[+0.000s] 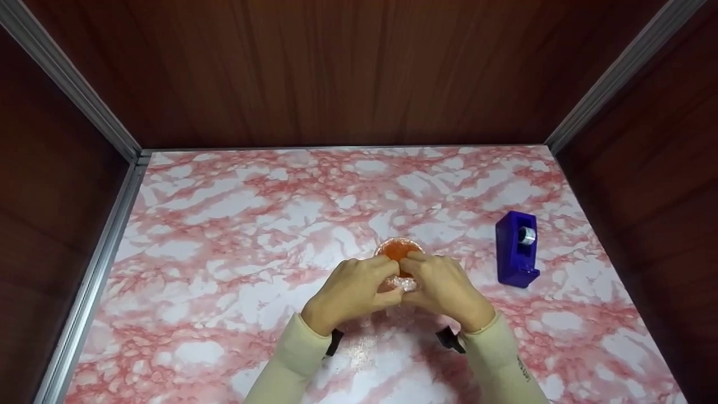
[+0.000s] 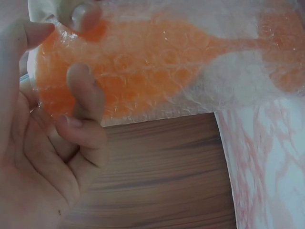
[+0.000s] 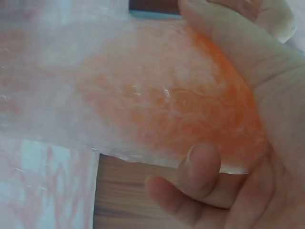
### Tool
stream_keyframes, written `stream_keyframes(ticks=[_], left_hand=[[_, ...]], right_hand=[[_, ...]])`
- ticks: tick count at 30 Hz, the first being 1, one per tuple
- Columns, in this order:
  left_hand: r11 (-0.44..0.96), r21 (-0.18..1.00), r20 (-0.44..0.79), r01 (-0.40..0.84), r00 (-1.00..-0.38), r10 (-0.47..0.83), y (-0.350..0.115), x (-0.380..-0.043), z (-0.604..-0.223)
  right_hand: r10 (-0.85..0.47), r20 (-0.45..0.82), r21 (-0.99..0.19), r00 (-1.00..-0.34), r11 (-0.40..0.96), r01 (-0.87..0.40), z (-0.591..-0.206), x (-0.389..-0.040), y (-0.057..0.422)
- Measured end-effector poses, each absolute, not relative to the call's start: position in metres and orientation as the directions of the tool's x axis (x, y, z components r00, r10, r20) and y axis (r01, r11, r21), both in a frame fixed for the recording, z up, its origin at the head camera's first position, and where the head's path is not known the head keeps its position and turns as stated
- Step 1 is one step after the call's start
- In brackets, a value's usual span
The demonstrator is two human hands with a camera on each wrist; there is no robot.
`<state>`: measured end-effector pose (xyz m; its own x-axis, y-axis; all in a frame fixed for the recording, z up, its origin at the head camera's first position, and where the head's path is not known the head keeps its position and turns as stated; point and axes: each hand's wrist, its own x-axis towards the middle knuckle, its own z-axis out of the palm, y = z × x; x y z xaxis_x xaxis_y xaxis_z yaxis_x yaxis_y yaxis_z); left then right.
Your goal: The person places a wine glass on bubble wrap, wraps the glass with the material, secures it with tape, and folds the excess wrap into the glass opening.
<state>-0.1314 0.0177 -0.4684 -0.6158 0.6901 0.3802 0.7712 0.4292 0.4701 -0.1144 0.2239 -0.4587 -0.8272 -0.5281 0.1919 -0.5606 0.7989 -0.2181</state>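
Observation:
An orange wine glass (image 2: 143, 62) stands upright on the table, wrapped in clear bubble wrap (image 3: 57, 105). In the head view its orange bowl (image 1: 399, 247) shows just beyond the fingers. At the rim, my left hand (image 1: 356, 286) pinches the edge of the wrap between thumb and forefinger. My right hand (image 1: 446, 289) grips the same edge from the other side, its fingertips meeting the left ones. Both wrist views show the lower fingers loosely bent beside the bowl. The stem and foot look blurred through the wrap.
A purple tape dispenser (image 1: 516, 249) with a small roll of tape stands to the right of the hands. The table (image 1: 224, 224) has a red and white marbled top. Dark wood panels (image 1: 336, 73) with metal edge rails enclose it at the back and sides.

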Motion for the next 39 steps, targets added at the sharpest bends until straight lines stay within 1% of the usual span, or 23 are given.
stream_keyframes(ticks=[6,10,14,19,23,26,34,36,39], left_hand=[[0.412,0.455,0.416,0.789,-0.598,0.686,0.017,-0.133,-0.471],[0.394,0.395,0.497,0.830,-0.554,0.668,0.019,-0.131,-0.477],[0.387,0.344,0.580,0.856,-0.517,0.629,0.018,-0.130,-0.483],[0.416,0.309,0.623,0.855,-0.512,0.591,0.015,-0.129,-0.486],[0.417,0.289,0.642,0.862,-0.498,0.583,0.013,-0.128,-0.485],[0.406,0.292,0.654,0.866,-0.490,0.577,0.011,-0.126,-0.484],[0.352,0.373,0.667,0.858,-0.512,0.541,0.006,-0.123,-0.485],[0.349,0.384,0.674,0.855,-0.518,0.526,0.004,-0.123,-0.485],[0.364,0.390,0.689,0.846,-0.530,0.494,0.001,-0.122,-0.484]], right_hand=[[-0.553,0.260,-0.216,-0.791,0.765,-0.606,-0.463,-0.115,0.228],[-0.569,0.311,-0.259,-0.761,0.720,-0.644,-0.465,-0.113,0.235],[-0.586,0.379,-0.304,-0.717,0.653,-0.694,-0.471,-0.111,0.241],[-0.571,0.467,-0.336,-0.675,0.592,-0.733,-0.474,-0.109,0.244],[-0.562,0.514,-0.320,-0.648,0.575,-0.753,-0.474,-0.108,0.246],[-0.553,0.545,-0.316,-0.630,0.561,-0.765,-0.473,-0.107,0.247],[-0.485,0.653,-0.289,-0.582,0.551,-0.783,-0.472,-0.102,0.250],[-0.464,0.661,-0.298,-0.590,0.559,-0.774,-0.472,-0.101,0.251],[-0.429,0.657,-0.311,-0.620,0.594,-0.742,-0.473,-0.099,0.253]])
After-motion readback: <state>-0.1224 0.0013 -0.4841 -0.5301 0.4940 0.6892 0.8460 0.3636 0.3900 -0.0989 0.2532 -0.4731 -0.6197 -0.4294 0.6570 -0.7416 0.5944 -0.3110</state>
